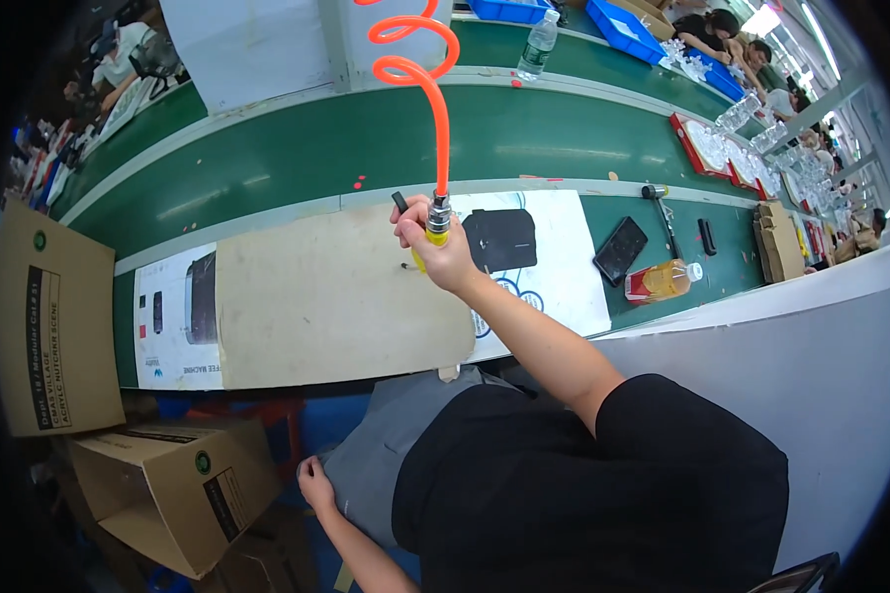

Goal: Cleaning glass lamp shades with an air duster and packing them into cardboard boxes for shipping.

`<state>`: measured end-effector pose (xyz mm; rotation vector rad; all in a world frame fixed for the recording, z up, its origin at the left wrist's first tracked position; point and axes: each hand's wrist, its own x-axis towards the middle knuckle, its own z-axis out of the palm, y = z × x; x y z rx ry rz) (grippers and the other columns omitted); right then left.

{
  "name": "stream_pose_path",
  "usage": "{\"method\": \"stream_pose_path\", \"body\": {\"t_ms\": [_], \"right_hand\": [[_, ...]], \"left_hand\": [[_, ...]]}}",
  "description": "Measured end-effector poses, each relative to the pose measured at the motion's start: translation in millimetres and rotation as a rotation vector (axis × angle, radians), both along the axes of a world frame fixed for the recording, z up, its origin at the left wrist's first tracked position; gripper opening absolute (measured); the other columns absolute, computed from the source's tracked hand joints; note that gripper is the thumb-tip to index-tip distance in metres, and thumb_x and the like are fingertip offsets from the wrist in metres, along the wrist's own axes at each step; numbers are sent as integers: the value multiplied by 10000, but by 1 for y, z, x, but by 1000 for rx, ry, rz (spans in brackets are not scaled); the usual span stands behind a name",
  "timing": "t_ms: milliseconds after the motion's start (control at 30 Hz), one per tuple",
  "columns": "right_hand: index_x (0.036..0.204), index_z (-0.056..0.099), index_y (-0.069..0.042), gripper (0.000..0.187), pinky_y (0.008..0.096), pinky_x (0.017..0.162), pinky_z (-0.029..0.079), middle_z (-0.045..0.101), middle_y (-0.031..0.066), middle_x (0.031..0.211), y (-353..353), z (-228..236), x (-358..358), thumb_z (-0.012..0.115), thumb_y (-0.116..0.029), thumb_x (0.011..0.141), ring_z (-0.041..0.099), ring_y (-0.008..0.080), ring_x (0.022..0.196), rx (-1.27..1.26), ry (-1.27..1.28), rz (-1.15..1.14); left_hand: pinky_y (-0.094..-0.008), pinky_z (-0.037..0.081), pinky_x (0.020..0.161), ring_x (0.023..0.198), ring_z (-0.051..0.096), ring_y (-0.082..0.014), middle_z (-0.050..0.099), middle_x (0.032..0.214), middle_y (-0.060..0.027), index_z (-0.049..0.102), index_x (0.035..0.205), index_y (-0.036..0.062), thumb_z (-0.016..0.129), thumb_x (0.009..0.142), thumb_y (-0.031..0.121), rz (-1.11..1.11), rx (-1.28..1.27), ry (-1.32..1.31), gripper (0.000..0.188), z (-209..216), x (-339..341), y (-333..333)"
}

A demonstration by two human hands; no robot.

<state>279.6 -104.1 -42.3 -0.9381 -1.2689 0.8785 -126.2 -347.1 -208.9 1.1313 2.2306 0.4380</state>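
My right hand is closed around an air blow gun with a yellow body, raised over the workbench. A metal coupling joins the gun to a coiled orange air hose that comes down from above. Dark parts of the gun stick out beside my fingers; the rest is hidden in my grip. Below the bench edge, my left hand rests beside my grey-clad leg, its fingers loosely extended and nothing seen in them. Under the right hand lies a tan cardboard sheet, on top of a white printed carton sheet with a black picture.
At the right of the bench lie a phone, a juice bottle and a ratchet-like metal tool. A water bottle stands across the green bench. Cardboard boxes crowd the lower left. Other people work in the distance.
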Motion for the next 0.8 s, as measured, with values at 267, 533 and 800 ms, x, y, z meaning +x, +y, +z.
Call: {"method": "stream_pose_path", "body": {"t_ms": [267, 533, 800], "right_hand": [[786, 548, -18, 148, 253, 671, 451, 548, 82, 973, 1, 0, 6, 521, -95, 909, 525, 88, 705, -5, 9, 4], [779, 542, -20, 152, 253, 672, 453, 548, 77, 975, 1, -2, 8, 510, -86, 912, 527, 87, 701, 12, 39, -20], [786, 549, -19, 149, 254, 666, 448, 555, 88, 972, 0, 3, 6, 531, -107, 905, 521, 86, 695, -18, 26, 3]], "left_hand": [[-367, 448, 880, 988, 620, -306, 674, 1027, -182, 664, 1049, 7, 516, 921, 278, -15, 8, -2, 334, 1, 0, -1], [-384, 444, 874, 1005, 602, -331, 658, 1059, -147, 664, 1027, 40, 521, 920, 288, -8, -19, -3, 306, -2, -2, 0], [-371, 448, 876, 987, 614, -313, 667, 1039, -158, 664, 1040, 19, 521, 921, 278, -18, -4, 3, 319, -7, -5, -2]]}}
